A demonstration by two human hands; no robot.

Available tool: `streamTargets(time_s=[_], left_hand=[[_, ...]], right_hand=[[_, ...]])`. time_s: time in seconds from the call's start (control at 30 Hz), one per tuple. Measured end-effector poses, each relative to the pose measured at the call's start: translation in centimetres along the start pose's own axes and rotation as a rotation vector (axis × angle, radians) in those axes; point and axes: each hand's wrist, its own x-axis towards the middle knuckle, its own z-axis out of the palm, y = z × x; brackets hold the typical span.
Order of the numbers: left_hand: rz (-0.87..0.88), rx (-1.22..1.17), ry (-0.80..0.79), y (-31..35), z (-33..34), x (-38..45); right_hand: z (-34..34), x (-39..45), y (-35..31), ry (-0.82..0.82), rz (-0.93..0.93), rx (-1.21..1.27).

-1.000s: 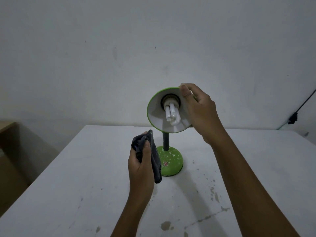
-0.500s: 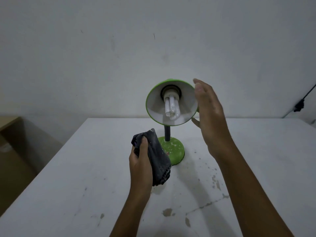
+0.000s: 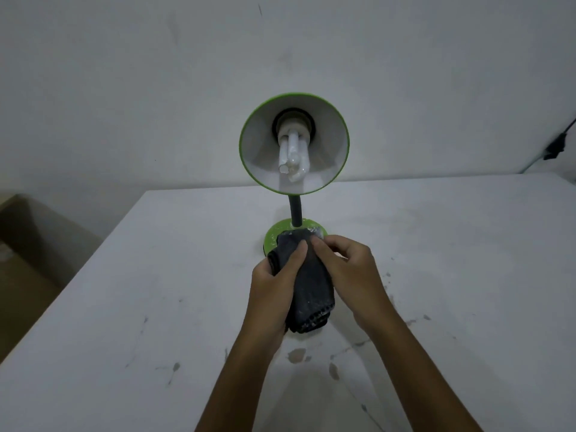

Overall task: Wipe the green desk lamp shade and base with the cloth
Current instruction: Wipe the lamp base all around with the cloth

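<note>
1. Cloth (image 3: 311,282): dark, soft, bunched into a thick wad; held just in front of the lamp base, above the table (image 3: 124,307). Limp and light by the look of it; best gripped as a folded pad so one flat face meets the surface.
2. Left hand (image 3: 274,285): wrapped around the cloth's left side, thumb pressed on top.
3. Right hand (image 3: 349,272): fingertips pinching the cloth's upper right edge, apparently refolding it.
4. Lamp shade (image 3: 294,143): green outside, pale inside, tilted toward the camera. Likely thin and rigid; steady it by the rim.
5. Bulb (image 3: 293,157): white tubes, exposed, fragile; keep off.
6. Neck (image 3: 295,213): dark, probably flexible; pressure may bend it.
7. Base (image 3: 274,235): green, round, speckled white; partly hidden by the cloth, contact unclear. Probably light, so brace it while wiping.
</note>
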Motion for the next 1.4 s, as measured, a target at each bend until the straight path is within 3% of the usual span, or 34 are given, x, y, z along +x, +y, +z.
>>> streamTargets(time_s=[0.1,0.23,0.33,0.47,0.6,0.77,0.87,1.0,1.2,1.4], left_hand=[[0.007,0.086,-0.044,-0.2,-0.7,0.6],[0.026,0.161,0.060,0.3,-2.1,2.3],[0.035,0.234,0.154,1.1,-3.5,3.9],[0.246,0.580,0.216,2.9,-5.1,6.8],[0.431,0.974,0.159,3.8,-5.4,11.0],[0.568,1.297,0.092,2.9,-4.2,16.4],[0.595,1.311,0.042,2.3,-3.6,18.0],[0.501,1.318,-0.104,1.7,-3.4,18.2],[0.557,1.225,-0.254,2.3,-5.5,17.4],[0.563,1.214,-0.070,2.0,-4.0,18.8]], right_hand=[[0.6,1.2,0.9,0.022,-0.031,-0.012],[1.4,3.0,1.7,-0.105,-0.041,-0.022],[1.2,5.1,3.2,0.056,-0.124,-0.123],[0.7,6.2,6.1,0.195,-0.238,-0.292],[0.1,6.4,7.4,0.102,-0.150,-0.403],[0.3,7.1,8.8,0.045,-0.156,-0.610],[0.3,7.2,8.9,0.048,-0.150,-0.603],[0.2,7.3,9.2,0.042,-0.129,-0.601],[0.2,7.4,9.2,0.052,-0.134,-0.590],[0.2,7.4,9.3,0.061,-0.137,-0.576]])
